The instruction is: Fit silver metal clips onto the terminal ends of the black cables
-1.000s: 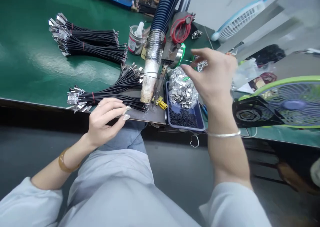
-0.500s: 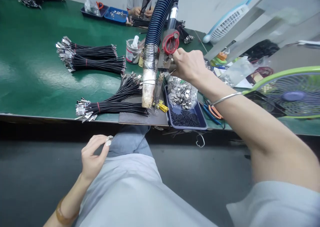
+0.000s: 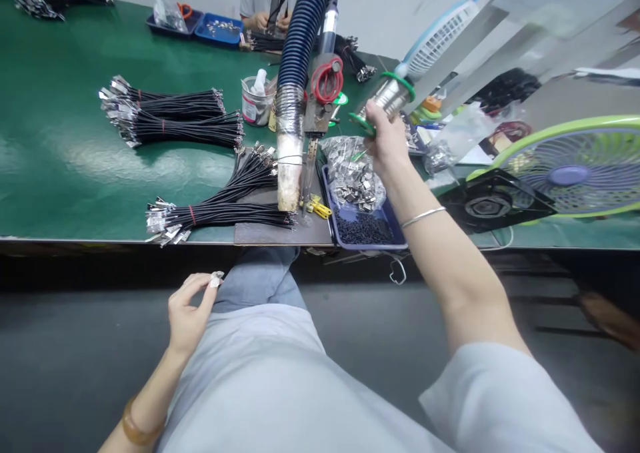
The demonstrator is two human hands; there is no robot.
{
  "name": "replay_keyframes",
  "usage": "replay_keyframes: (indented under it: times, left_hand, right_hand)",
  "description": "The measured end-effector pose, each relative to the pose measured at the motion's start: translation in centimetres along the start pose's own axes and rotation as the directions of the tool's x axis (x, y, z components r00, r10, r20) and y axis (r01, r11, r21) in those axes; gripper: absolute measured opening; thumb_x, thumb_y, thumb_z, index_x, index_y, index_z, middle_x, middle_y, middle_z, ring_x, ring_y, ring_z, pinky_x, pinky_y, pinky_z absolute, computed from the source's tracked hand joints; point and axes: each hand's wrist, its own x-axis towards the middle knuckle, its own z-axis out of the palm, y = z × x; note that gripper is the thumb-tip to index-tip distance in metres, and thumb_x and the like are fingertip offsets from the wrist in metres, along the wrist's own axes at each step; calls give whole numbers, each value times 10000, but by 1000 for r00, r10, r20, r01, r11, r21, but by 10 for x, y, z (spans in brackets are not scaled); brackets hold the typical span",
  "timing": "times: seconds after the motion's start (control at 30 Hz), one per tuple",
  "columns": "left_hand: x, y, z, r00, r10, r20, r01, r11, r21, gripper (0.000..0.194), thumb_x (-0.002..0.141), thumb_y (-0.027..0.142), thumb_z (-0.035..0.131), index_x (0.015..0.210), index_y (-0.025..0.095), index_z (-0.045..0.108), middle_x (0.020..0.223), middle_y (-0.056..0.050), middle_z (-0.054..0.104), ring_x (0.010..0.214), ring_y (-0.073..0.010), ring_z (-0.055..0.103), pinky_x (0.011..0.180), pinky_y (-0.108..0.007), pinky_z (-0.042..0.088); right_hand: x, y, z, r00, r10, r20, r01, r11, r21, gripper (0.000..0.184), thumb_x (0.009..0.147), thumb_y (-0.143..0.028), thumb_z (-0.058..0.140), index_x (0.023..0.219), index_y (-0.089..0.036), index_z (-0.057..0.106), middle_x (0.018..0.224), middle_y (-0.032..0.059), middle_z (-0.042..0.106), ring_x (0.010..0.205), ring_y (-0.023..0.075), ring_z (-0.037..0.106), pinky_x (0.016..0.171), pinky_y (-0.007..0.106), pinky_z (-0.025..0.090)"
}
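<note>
My right hand (image 3: 386,140) is raised over the bench and grips a spool of solder wire with green flanges (image 3: 387,96), tilted up to the right. It hovers above a blue tray (image 3: 395,233) that holds a clear bag of metal clips (image 3: 353,173) and small black parts. My left hand (image 3: 193,310) rests low by my lap, below the table edge, with fingers curled in a pinch; what they hold is too small to make out. Bundles of black cables with metal ends (image 3: 210,214) lie on the green table (image 3: 65,160).
A blue ribbed hose (image 3: 300,33) ends in a taped nozzle beside a soldering fixture with a red coil (image 3: 326,80). A white cup (image 3: 253,100) stands behind. A green fan (image 3: 560,173) lies at the right. Another person's hands (image 3: 260,20) work at the far side by blue trays.
My right hand left the fixture and lifted the solder spool up to the right. My left hand dropped from the cable bundle to my lap a second ago and has stayed there.
</note>
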Motion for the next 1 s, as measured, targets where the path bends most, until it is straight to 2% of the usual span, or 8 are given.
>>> replay_keyframes:
  times: [0.1,0.33,0.47,0.6,0.67,0.73,0.87,1.0]
  left_hand:
    - [-3,0,0,1000,-20,-9,20,1000,-1,200,886,287,639,747,190,745,769,-52,764,740,-188,727,696,-295,598]
    - [-9,-8,-3,995,-100,-11,100,995,-24,208,877,301,646,746,185,759,773,-56,759,738,-183,725,680,-273,600]
    - [-9,-10,-2,989,-145,-25,143,988,-61,223,858,326,655,739,174,767,781,-64,759,751,-182,728,683,-264,602]
    - [-9,-12,0,986,-163,-38,158,982,-100,214,842,324,667,731,173,769,769,-55,752,743,-169,723,688,-246,598]
    - [-10,-13,1,986,-162,-35,158,981,-112,195,839,309,673,733,180,772,763,-46,748,743,-158,719,692,-231,593]
    - [-10,-14,1,987,-160,-35,155,981,-119,183,843,298,674,738,186,774,766,-40,748,749,-152,717,702,-223,590]
    - [-9,-13,1,985,-167,-36,162,980,-115,178,846,290,671,745,187,776,780,-42,753,754,-154,720,704,-228,588]
    - [-6,-12,2,984,-176,-23,173,979,-111,177,847,286,671,747,181,772,782,-46,755,756,-161,723,694,-236,588]
  right_hand:
    - [4,-8,29,966,257,10,-251,934,255,692,879,-862,350,896,-204,563,723,-17,584,559,114,559,511,248,401]
    - [-3,-41,60,950,285,126,-312,874,372,831,738,-986,331,902,-213,586,680,-7,641,601,111,543,547,257,426]
    - [-12,-56,77,891,415,186,-450,753,480,809,822,-935,262,922,-205,597,705,1,595,519,109,485,477,257,346]
    - [-24,-74,83,814,486,317,-580,655,484,703,818,-869,498,903,-183,626,687,8,562,491,97,429,453,256,289]
    - [-30,-84,77,770,515,378,-638,648,417,662,790,-846,578,835,-187,619,648,-5,538,451,71,328,427,253,222]
    - [-34,-93,65,765,508,396,-636,692,342,619,779,-816,625,767,-197,607,627,-20,529,436,52,243,418,255,160]
    - [-37,-107,20,854,416,312,-496,832,248,519,776,-711,708,728,-200,636,634,-34,529,449,44,229,431,267,139]
    - [-41,-119,-42,853,467,233,-521,788,329,673,955,-740,284,775,-215,665,555,-39,404,429,79,217,430,308,127]
